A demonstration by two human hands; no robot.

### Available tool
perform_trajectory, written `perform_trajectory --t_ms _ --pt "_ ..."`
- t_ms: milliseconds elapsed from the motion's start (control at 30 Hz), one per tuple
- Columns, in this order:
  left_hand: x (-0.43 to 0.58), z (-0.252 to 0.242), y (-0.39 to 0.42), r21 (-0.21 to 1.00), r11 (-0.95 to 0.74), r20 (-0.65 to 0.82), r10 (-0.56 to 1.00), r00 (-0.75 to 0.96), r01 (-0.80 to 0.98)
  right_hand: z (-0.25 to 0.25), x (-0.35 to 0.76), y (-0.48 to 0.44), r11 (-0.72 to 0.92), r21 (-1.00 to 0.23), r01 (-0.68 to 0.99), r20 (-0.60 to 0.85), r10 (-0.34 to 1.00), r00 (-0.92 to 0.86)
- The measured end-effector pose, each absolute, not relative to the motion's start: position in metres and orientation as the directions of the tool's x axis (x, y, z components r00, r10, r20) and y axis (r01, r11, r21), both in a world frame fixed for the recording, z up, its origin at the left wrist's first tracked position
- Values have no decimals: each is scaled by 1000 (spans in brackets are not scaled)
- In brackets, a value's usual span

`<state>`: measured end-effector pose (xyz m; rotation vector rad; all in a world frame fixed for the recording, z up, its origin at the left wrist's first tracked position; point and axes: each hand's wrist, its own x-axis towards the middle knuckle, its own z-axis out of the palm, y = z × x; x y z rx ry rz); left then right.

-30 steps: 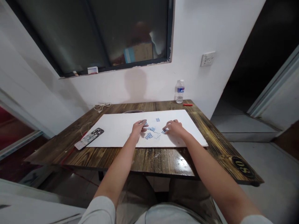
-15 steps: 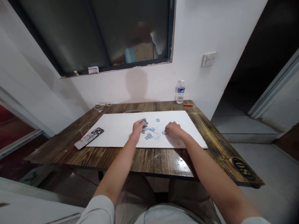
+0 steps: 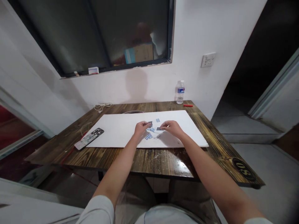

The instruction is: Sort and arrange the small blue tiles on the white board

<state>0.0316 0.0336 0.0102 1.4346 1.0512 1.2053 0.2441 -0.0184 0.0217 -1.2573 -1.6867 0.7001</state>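
My left hand (image 3: 141,127) is closed in a pinch on a small blue-and-white card (image 3: 150,123), held just above the white sheet (image 3: 116,130). My right hand (image 3: 171,127) pinches another small card (image 3: 159,128) close beside it. The two hands nearly meet over the middle of the sheet. Several more small blue cards lie loose on the sheet below and between the hands, one (image 3: 148,136) nearer me and one (image 3: 158,120) farther back.
A phone (image 3: 89,138) lies at the sheet's left edge on the wooden table (image 3: 158,158). A water bottle (image 3: 179,91) and a red pen (image 3: 187,105) stand at the back right, a white cable (image 3: 102,106) at the back left. The wall is behind; a doorway opens to the right.
Both hands have moved toward each other. The right hand lifted a card off the sheet and carried it left; the left hand shifted right with its card.
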Motion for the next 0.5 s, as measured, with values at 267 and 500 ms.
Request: perform_trajectory --t_ms 267,500 --pt "33 17 27 958 -263 240 954 180 116 22 220 -28 236 -971 33 236 971 19" --pt "37 15 25 938 -300 230 915 332 176 20 218 -27 218 -969 114 221 975 19"
